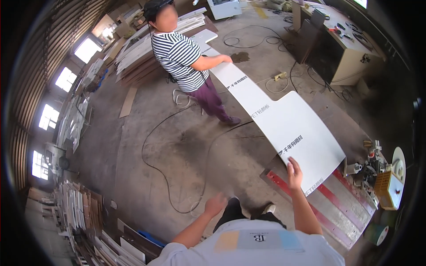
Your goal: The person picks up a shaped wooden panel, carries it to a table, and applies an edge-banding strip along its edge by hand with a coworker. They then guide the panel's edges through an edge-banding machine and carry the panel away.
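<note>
A long white board [288, 119] with dark printing and a cut-out step in its far-right edge slants from the far middle to the near right. My right hand [294, 175] is at its near left edge, fingers stretched out and seemingly touching it. Beneath the board's near end is a machine table [330, 213] with red and grey strips. My left hand [216, 204] hangs low over the floor, away from the board; motion blur smears its fingers. A co-worker [182, 57] in a striped shirt stands beyond, with a hand [225, 58] on the board's far part.
Black cables [153, 164] loop across the concrete floor. At the right stand a yellow crate [388, 190] and machine parts. A workbench [355, 53] with tools is at the far right. Stacked panels [82, 206] line the near left, with more boards [142, 53] behind the co-worker.
</note>
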Motion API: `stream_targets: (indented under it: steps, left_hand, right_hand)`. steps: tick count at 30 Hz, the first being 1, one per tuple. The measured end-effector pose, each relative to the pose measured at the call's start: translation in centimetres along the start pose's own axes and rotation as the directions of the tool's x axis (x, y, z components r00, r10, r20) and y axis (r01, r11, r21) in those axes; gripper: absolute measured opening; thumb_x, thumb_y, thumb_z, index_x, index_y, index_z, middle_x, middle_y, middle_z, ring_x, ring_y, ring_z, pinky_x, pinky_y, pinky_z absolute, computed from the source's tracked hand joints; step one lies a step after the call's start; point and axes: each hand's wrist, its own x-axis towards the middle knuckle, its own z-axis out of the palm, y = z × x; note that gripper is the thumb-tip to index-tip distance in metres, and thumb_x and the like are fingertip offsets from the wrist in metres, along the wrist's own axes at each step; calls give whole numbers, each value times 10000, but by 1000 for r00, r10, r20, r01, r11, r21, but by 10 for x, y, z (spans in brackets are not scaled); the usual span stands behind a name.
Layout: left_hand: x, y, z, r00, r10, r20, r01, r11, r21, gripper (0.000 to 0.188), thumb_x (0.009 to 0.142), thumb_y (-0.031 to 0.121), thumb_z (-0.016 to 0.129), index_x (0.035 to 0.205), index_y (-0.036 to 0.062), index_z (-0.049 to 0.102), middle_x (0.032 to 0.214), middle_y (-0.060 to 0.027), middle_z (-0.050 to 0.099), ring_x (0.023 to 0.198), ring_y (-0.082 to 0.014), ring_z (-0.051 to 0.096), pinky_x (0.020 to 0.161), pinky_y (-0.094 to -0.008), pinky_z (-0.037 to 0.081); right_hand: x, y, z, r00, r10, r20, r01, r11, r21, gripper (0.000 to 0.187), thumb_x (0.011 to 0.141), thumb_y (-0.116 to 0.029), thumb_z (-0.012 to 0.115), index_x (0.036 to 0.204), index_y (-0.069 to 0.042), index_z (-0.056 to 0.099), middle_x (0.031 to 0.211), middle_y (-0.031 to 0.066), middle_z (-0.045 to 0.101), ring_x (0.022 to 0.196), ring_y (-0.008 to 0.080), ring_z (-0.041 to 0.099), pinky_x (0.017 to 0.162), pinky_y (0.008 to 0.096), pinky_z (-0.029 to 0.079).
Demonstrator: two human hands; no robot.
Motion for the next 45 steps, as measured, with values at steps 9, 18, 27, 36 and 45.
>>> stream_targets:
  steps: [9, 18, 27, 36, 45]
  left_hand:
    - [103, 106, -205, 477, 559, -678, -786, 616, -45, 613, 1029, 294, 624, 1565, 34, 478, 1513, -205, 563, 1370, -381, 567, 1176, -478, 420]
    - [243, -174, -191, 950, -176, -260, 93, 949, -302, 549, 1018, 422, 621, 1449, 82, 628, 1462, -213, 633, 1347, -390, 602, 1140, -494, 471]
    - [265, -213, -116, 989, -52, 138, 80, 975, -207, 480, 1031, 386, 620, 1375, 57, 681, 1320, -198, 729, 1214, -367, 694, 1048, -446, 533]
    - [355, -126, -197, 947, -125, 296, 220, 924, -313, 499, 1013, 448, 646, 1332, 72, 719, 1268, -172, 757, 1191, -310, 717, 1030, -402, 542]
    - [521, -48, -237, 965, -58, 254, 233, 629, -742, 497, 1104, 430, 569, 1423, 50, 596, 1245, -55, 723, 1063, -164, 695, 938, -349, 544]
  right_hand:
    - [21, -35, 219, 848, 373, 376, -526, 681, 510, 705, 1093, -641, 407, 1571, -136, 523, 1559, 59, 574, 1440, 274, 506, 1187, 389, 385]
    - [-1, -183, 291, 457, 47, 888, -646, 704, 295, 660, 1087, -547, 548, 1586, -116, 538, 1439, 50, 663, 1291, 231, 588, 1141, 397, 452]
    - [110, -139, 245, 904, 208, 373, -190, 978, -85, 265, 1042, -265, 662, 1137, -76, 820, 929, 37, 781, 858, 127, 674, 839, 316, 554]
    - [347, -88, 202, 988, -125, -90, 45, 795, -605, 568, 925, -422, 761, 1380, -96, 663, 1397, 134, 681, 1344, 331, 591, 1152, 451, 458]
    - [460, -27, 202, 800, 488, 349, -333, 845, -419, 719, 755, -598, 882, 1134, 8, 803, 971, 123, 785, 844, 221, 736, 802, 361, 571]
